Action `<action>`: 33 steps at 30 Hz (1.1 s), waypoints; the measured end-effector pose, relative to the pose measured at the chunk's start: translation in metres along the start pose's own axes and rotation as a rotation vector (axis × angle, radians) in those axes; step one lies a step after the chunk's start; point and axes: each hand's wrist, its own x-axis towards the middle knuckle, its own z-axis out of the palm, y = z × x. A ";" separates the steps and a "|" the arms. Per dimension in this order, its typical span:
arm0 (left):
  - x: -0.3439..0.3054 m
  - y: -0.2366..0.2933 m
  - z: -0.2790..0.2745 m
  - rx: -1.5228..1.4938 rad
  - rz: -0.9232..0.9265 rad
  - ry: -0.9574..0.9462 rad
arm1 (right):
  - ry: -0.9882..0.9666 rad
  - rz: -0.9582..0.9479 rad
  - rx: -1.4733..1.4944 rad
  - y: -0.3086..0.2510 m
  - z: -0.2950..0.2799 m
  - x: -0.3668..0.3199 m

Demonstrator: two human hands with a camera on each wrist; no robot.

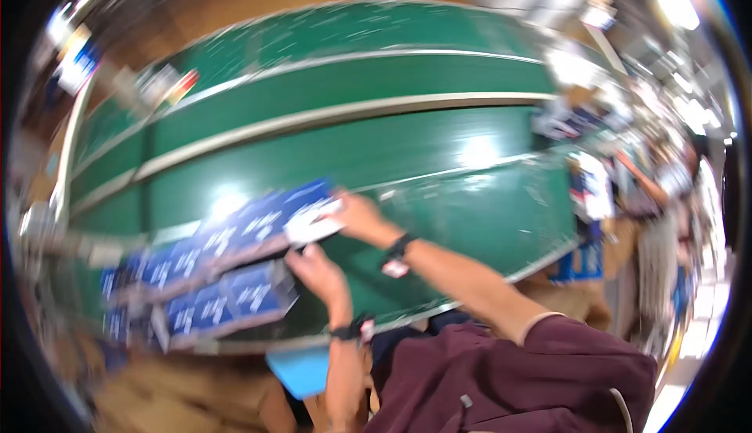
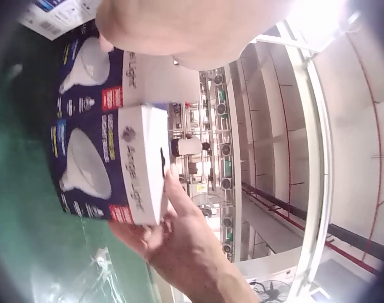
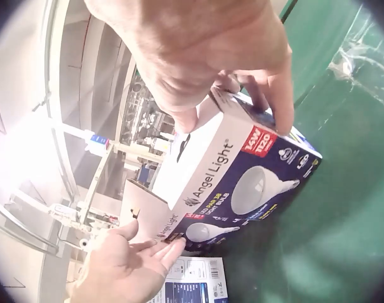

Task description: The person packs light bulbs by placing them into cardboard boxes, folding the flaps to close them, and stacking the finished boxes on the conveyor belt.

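Observation:
Two rows of blue-and-white light bulb boxes lie on the green table [image 1: 470, 206]. My right hand [image 1: 364, 218] grips the end box [image 3: 220, 170] of the back row, thumb on its white top and fingers over the far edge. The printed front of this box shows a large bulb, and its top has a dark slot. My left hand [image 3: 126, 262] touches the neighbouring box [image 3: 201, 230], fingers fairly straight along its printed side and thumb by its white top. Close beside that hand is the end of the front row of boxes [image 1: 227, 300].
Another white-and-blue box [image 3: 195, 278] sits low behind the held one. Pale rails [image 1: 352, 108] cross the green surface farther back. A blue stool [image 1: 301, 370] stands below the front edge, and other people work at the right [image 1: 666, 182].

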 end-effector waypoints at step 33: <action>-0.271 0.166 0.307 0.335 0.758 -0.914 | 0.882 -0.031 -0.143 0.319 -0.559 -0.192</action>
